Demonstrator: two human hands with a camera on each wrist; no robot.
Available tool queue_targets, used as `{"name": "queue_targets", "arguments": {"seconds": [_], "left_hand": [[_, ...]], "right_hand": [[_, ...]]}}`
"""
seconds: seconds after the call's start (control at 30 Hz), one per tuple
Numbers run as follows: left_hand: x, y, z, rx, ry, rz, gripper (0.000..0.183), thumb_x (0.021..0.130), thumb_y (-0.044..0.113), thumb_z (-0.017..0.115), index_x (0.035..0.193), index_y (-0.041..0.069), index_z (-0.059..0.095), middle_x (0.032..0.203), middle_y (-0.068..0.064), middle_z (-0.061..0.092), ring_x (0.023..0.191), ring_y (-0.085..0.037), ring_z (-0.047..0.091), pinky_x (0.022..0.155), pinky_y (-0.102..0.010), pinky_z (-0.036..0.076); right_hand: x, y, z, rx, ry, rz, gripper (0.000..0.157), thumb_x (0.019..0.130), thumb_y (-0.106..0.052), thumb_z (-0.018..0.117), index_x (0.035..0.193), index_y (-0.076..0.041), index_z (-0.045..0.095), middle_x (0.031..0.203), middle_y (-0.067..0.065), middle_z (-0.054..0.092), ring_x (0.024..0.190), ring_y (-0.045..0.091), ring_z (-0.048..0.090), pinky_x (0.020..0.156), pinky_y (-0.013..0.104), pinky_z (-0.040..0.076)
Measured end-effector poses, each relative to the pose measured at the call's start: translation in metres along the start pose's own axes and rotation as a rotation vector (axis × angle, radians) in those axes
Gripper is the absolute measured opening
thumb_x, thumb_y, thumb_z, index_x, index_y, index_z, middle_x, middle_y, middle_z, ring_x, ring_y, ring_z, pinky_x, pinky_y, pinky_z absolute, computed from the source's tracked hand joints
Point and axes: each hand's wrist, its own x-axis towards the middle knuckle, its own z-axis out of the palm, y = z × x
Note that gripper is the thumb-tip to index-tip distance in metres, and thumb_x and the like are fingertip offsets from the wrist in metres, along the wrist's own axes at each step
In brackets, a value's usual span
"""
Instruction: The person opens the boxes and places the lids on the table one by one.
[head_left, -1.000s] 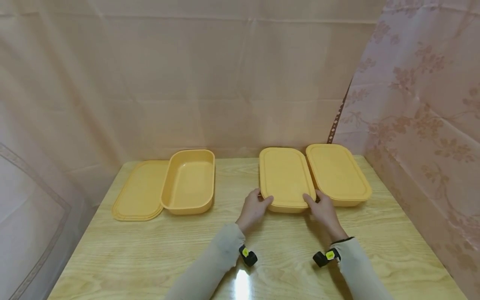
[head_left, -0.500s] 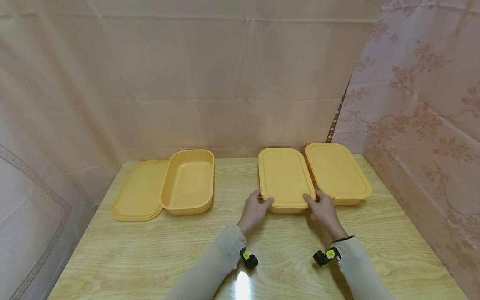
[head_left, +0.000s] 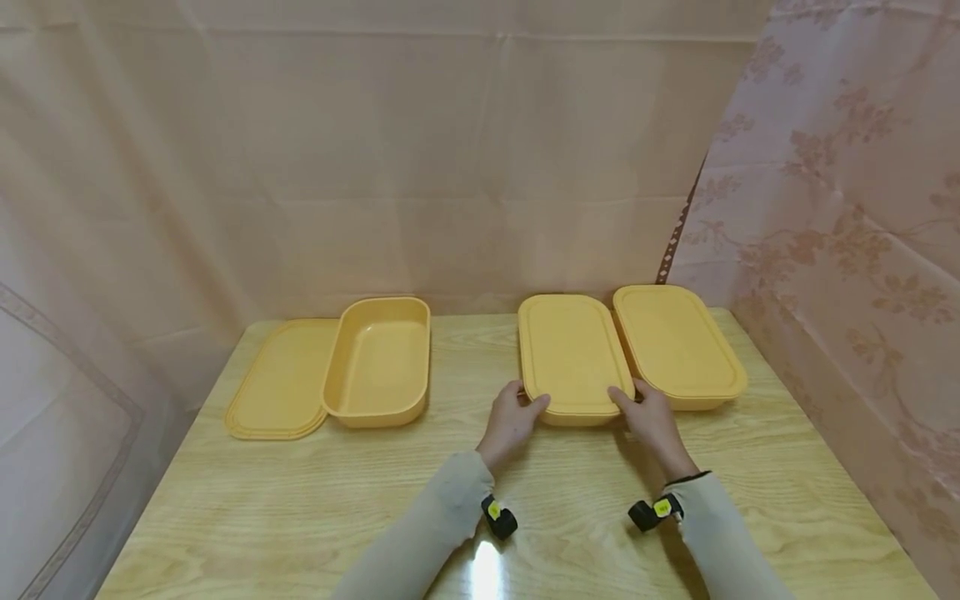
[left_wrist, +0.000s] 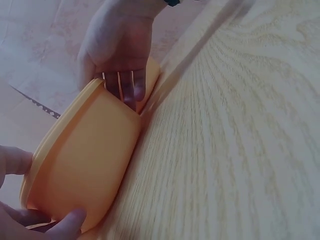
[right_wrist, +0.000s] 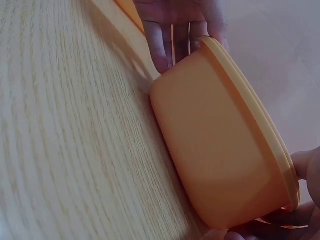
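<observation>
A yellow food container with its lid on stands right of the table's middle. My left hand grips its near left corner, thumb on the lid's rim and fingers down the side. At the near right corner my right hand holds it the same way. In the left wrist view the container's front wall rests on the tabletop, under the overhanging lid edge. The right wrist view shows that same wall between both hands. What is inside stays hidden.
Close on the right stands a second lidded yellow container. To the left is an uncovered yellow container, its edge beside a loose yellow lid lying flat. Curtains hang behind the wooden table.
</observation>
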Motion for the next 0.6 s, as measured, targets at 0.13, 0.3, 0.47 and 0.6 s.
{"name": "queue_targets", "arguments": {"seconds": [0.13,0.3,0.47,0.6], "left_hand": [[0.0000,0.0006,0.0006,0.028,0.006,-0.009,0.046,0.096,0.030,0.061,0.131,0.001,0.051,0.120,-0.011,0.061,0.102,-0.017,0.061,0.087,-0.031,0.053],[-0.0004,0.0021,0.0010,0.046,0.060,0.031,0.055,0.094,0.026,0.065,0.136,0.000,0.043,0.127,-0.016,0.057,0.112,-0.023,0.059,0.094,-0.036,0.051],[-0.0031,0.0045,0.0025,0.067,0.101,0.091,0.063,0.093,0.022,0.067,0.143,0.001,0.034,0.135,-0.018,0.051,0.121,-0.029,0.054,0.097,-0.041,0.051],[-0.0044,0.0059,0.0027,0.175,0.117,0.175,0.063,0.092,0.024,0.067,0.143,0.002,0.037,0.140,-0.016,0.045,0.129,-0.031,0.048,0.105,-0.045,0.045]], "right_hand": [[0.0004,0.0001,0.0002,0.014,0.007,0.007,0.044,0.099,-0.036,0.055,0.119,0.003,0.060,0.095,0.016,0.064,0.071,0.017,0.056,0.058,0.025,0.046],[0.0010,-0.0018,0.0015,0.017,0.002,0.010,0.045,0.099,-0.034,0.055,0.122,0.004,0.059,0.102,0.019,0.065,0.077,0.021,0.060,0.062,0.024,0.047],[0.0006,-0.0013,0.0016,0.021,-0.005,0.005,0.045,0.099,-0.036,0.055,0.120,0.004,0.058,0.087,0.013,0.062,0.067,0.017,0.057,0.058,0.025,0.046],[-0.0003,0.0008,0.0007,0.023,-0.004,0.019,0.045,0.099,-0.038,0.054,0.118,0.003,0.058,0.076,0.005,0.055,0.059,0.012,0.049,0.055,0.026,0.043]]}}
